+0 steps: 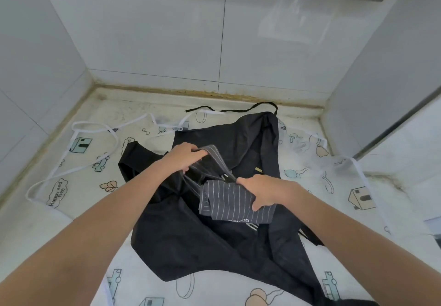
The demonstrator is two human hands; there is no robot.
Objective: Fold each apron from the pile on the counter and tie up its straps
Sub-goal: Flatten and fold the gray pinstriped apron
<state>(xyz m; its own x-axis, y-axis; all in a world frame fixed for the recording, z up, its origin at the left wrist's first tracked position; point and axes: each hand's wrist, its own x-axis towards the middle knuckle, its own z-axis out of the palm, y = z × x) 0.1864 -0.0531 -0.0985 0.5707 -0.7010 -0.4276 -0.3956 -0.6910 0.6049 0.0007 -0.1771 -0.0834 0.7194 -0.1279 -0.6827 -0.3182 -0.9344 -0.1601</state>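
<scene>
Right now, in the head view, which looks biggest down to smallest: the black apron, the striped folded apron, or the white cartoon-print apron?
1. White cartoon-print apron, partly covered, spreads widest.
2. Black apron.
3. Striped folded apron, gripped by both hands, clearly smallest.

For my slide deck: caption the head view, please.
Both hands, left and right, wrap straps around a folded striped apron atop a black apron.
</scene>
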